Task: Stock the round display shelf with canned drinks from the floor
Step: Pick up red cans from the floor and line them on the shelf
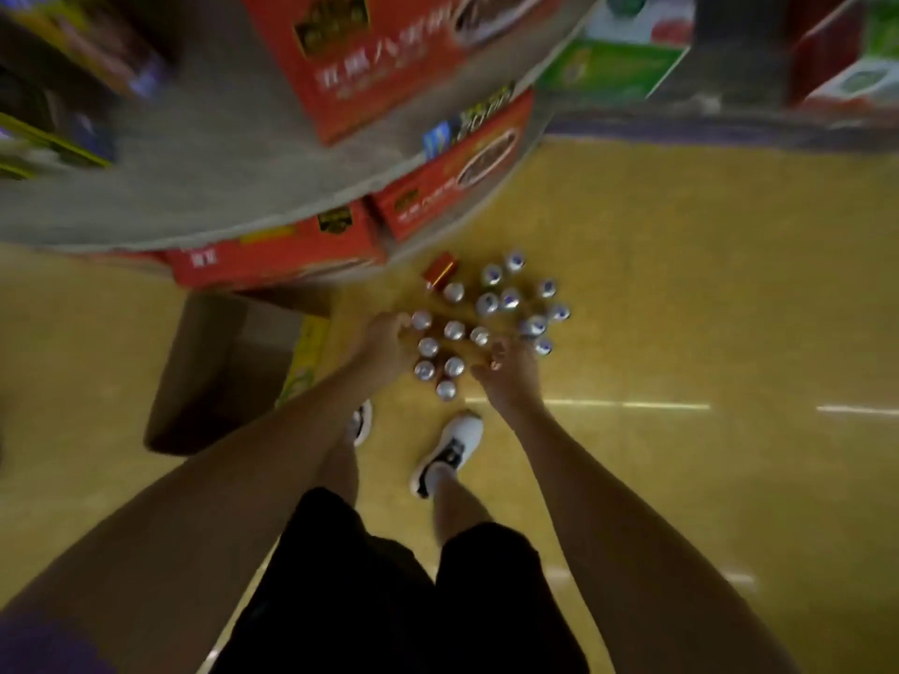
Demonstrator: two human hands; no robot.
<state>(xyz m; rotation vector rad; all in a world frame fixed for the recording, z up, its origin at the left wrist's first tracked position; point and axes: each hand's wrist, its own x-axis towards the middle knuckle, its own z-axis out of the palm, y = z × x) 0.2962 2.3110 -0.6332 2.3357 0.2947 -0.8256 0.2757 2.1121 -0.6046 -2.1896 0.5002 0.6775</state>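
At the left of the frame an open cardboard box (pixel 219 372) sits on the floor (pixel 681 308) under the round display shelf (pixel 194 187). My left hand (pixel 384 342) reaches the left edge of the cans (pixel 455 330) clustered upright mid-frame; its grip is blurred, I cannot tell. My right hand (pixel 511 377) hovers at their right, grip loosely wide, holding nothing.

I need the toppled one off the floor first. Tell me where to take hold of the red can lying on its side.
Take the red can across its round body, coming from above. It lies on its side at the far edge of the cluster of upright cans, beside the shelf base, so its ends are awkward to reach. The left hand is nearer.
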